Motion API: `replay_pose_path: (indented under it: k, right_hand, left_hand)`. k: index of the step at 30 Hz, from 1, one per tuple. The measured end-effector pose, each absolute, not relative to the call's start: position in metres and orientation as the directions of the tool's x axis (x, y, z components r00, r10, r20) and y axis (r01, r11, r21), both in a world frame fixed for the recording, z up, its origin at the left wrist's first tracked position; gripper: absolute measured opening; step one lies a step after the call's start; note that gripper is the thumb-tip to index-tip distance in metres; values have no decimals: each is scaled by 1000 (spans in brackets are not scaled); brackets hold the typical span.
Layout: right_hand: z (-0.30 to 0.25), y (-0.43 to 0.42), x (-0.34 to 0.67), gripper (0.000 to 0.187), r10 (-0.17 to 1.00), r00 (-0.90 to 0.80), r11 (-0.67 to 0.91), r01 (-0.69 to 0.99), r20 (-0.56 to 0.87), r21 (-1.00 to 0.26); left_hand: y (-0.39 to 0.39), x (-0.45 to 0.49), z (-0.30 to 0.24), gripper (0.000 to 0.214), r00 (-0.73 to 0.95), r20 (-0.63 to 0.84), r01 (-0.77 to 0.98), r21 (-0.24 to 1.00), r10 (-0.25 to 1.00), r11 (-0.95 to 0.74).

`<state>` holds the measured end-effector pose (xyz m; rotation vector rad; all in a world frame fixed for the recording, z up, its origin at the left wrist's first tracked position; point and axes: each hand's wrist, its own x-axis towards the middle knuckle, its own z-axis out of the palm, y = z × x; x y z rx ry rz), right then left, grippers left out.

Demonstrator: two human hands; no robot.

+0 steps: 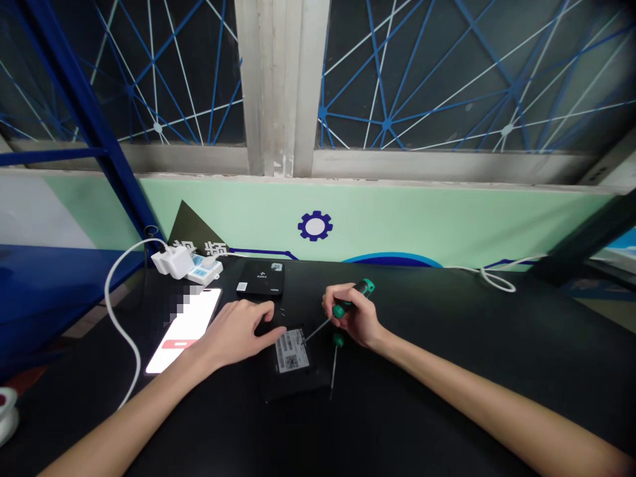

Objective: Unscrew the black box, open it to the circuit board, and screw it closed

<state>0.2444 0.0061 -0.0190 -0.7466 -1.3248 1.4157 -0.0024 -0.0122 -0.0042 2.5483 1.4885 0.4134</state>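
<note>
My right hand (pixel 355 316) is closed round the green and black handle of a screwdriver (pixel 366 287). Its thin shaft slants down left, with the tip at the label (pixel 292 351) of a flat black box (pixel 293 385). My left hand (pixel 241 333) holds nothing; its thumb reaches out to the label's upper left corner, and the bent index finger is apart from it. A second screwdriver (pixel 336 361) with a green end lies along the box's right side, partly hidden under my right hand. Tiny screws (pixel 283 313) lie just beyond the box.
Behind my left hand lies another black device (pixel 261 278) with a small sticker. A phone with a lit screen (pixel 189 328) is beside my left forearm. White adapters (pixel 173 262) sit in a power strip (pixel 205 271), with a white cable (pixel 110 305) looping left. Another cable (pixel 497 281) lies at the back right.
</note>
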Motion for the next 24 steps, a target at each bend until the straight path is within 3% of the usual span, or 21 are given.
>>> replay_pose_path:
  k: [8,15,24]
  right_hand:
    - [-19,8,245,33,929,-313,65,-390,199,-918]
    - [-19,9,244,33,929,-322,36,-405,180,-914]
    - [-19,10,244,34,917,-352,13,-442,187,-897]
  left_hand:
    - [-11,-3,-4,35,499,169,798,292,850,-526]
    - [-11,-3,-6,50,507,177,792,290,844,-537]
    - [-12,-5,-4,47,530,115,807,238,840,-541]
